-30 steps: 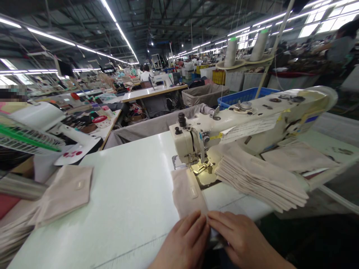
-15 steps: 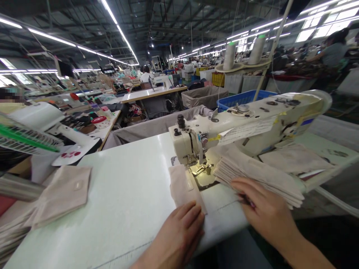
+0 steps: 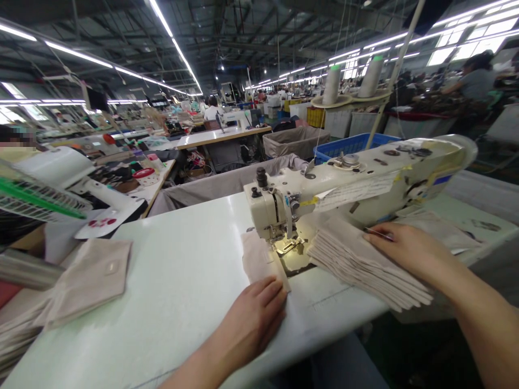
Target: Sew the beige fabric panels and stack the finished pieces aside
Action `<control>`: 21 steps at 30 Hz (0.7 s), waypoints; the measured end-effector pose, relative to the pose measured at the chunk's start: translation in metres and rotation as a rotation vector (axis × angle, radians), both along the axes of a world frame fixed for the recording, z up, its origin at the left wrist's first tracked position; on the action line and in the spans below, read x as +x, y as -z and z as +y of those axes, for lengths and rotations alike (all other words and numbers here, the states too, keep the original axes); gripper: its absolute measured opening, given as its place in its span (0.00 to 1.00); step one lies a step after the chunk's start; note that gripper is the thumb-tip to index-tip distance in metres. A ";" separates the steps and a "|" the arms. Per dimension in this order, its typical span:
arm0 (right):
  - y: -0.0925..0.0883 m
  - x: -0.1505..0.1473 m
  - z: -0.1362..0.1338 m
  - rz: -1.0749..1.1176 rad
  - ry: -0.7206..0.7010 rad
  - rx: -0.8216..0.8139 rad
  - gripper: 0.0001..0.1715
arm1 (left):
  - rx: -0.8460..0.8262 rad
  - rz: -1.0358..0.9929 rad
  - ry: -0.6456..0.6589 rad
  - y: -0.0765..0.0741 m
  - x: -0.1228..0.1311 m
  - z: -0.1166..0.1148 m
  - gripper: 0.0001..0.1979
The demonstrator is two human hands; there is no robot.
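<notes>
My left hand (image 3: 259, 310) rests on the table with its fingers together over the near end of a beige fabric piece (image 3: 259, 259). That piece lies just left of the needle area of a sewing machine (image 3: 275, 208), with a small tab on it. Farther right, my right hand (image 3: 409, 248) is closed on a slim tool (image 3: 383, 234) with a thin metal tip; its exact kind is mostly hidden by the fingers. Under this hand a fanned stack of beige fabric pieces (image 3: 352, 265) lies beside the machine bed.
More beige pieces (image 3: 97, 270) lie at the table's left edge, near a white fan (image 3: 57, 167). Another fabric piece (image 3: 441, 227) is behind my right hand. Thread cones (image 3: 331, 86) stand above a blue basket (image 3: 352, 145). A cloth-lined bin (image 3: 211, 181) is beyond the table.
My right hand has moved away from me and right, from the stack's near left edge to its far side. The stack has fanned out more. My left hand and its fabric piece have shifted slightly away and left.
</notes>
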State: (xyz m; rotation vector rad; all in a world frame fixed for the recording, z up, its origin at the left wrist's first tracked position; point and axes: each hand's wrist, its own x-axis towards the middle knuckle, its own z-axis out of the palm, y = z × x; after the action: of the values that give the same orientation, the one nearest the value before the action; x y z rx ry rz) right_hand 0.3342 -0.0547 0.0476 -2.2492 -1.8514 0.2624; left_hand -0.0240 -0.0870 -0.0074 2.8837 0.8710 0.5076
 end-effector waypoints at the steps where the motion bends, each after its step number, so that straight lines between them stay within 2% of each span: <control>1: 0.001 0.001 0.000 0.012 -0.001 0.010 0.22 | 0.001 0.000 0.002 0.000 -0.001 0.002 0.16; 7: -0.005 -0.001 0.002 0.100 -0.049 0.074 0.17 | 0.009 -0.015 0.008 -0.004 -0.002 0.014 0.15; 16: -0.018 0.002 -0.008 0.204 0.027 0.147 0.14 | 0.005 -0.022 -0.009 0.001 -0.005 0.031 0.14; 21: -0.026 0.009 -0.022 0.368 -0.014 0.153 0.21 | -0.006 -0.023 -0.024 0.000 -0.007 0.041 0.13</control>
State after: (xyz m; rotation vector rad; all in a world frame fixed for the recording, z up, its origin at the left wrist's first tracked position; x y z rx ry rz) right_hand 0.3435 -0.0766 0.0739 -1.9328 -1.6350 0.4831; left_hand -0.0311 -0.0461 -0.0078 2.8595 0.9025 0.5384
